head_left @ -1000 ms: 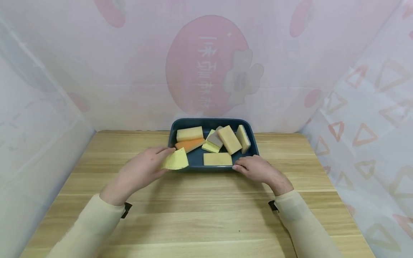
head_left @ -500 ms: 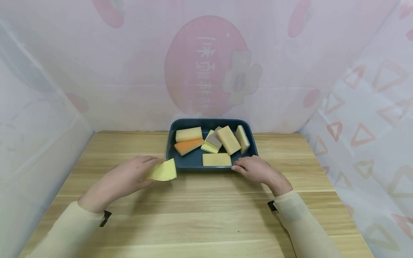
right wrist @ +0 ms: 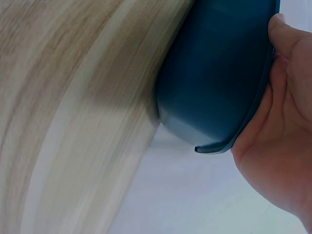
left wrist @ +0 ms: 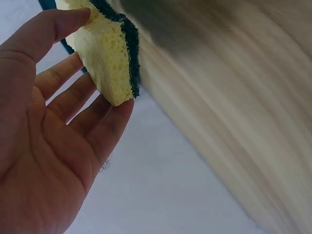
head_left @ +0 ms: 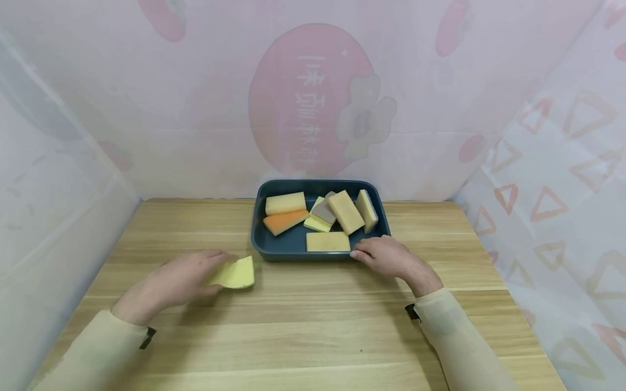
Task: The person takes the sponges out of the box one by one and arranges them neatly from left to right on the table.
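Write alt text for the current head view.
A person's left hand holds a yellow sponge to the near left of a dark blue tray, while the right hand holds the tray's near right corner. More sponges, yellow, orange and gray among them, are inside; the tray stands on a wood-grain table.

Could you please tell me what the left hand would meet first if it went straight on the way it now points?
Probably the tray, at its near left corner, with the held sponge leading the left hand. The height is hard to judge, so it might pass above.
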Tool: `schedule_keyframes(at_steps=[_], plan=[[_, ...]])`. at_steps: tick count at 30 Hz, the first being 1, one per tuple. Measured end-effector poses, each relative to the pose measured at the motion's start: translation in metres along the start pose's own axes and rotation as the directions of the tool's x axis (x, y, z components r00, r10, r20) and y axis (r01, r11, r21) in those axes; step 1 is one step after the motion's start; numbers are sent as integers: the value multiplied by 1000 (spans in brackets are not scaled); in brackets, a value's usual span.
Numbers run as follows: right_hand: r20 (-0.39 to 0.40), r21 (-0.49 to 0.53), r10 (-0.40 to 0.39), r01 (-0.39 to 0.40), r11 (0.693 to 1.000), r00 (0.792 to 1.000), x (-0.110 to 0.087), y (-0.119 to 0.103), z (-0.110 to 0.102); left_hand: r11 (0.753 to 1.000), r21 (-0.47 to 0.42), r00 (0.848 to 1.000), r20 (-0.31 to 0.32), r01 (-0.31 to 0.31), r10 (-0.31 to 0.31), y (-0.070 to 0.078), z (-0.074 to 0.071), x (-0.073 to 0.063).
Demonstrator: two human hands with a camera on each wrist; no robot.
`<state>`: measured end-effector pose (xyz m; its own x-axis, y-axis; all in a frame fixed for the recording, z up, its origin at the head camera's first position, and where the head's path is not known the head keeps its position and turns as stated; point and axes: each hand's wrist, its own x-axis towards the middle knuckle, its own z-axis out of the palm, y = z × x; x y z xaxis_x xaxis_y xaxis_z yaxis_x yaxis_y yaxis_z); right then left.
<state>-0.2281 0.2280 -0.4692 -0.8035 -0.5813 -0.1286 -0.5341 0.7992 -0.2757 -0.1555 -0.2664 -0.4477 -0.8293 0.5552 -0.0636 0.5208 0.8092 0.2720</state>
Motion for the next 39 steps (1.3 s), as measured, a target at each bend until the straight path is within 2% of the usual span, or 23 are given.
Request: schedule_keyframes(at_steps=[12,18,28,39], plan=[[5,-1,-1,1,1000,1000,-1,-2,-3,1000,-26,996,93,0,2,-13,10,-8],[8,2,-1,1,1000,1000,-1,-1,-3,1000,-8,995,100,-4,5,-19,11,-13],[12,8,3,-4,1000,1000,0,0,-2,1000,-26,995,101,8,-5,-29,10,-20],[10,13,7,-7,1000,1000,-1,-2,-3,1000,-23,993,117,20,-18,-26,5,-18]])
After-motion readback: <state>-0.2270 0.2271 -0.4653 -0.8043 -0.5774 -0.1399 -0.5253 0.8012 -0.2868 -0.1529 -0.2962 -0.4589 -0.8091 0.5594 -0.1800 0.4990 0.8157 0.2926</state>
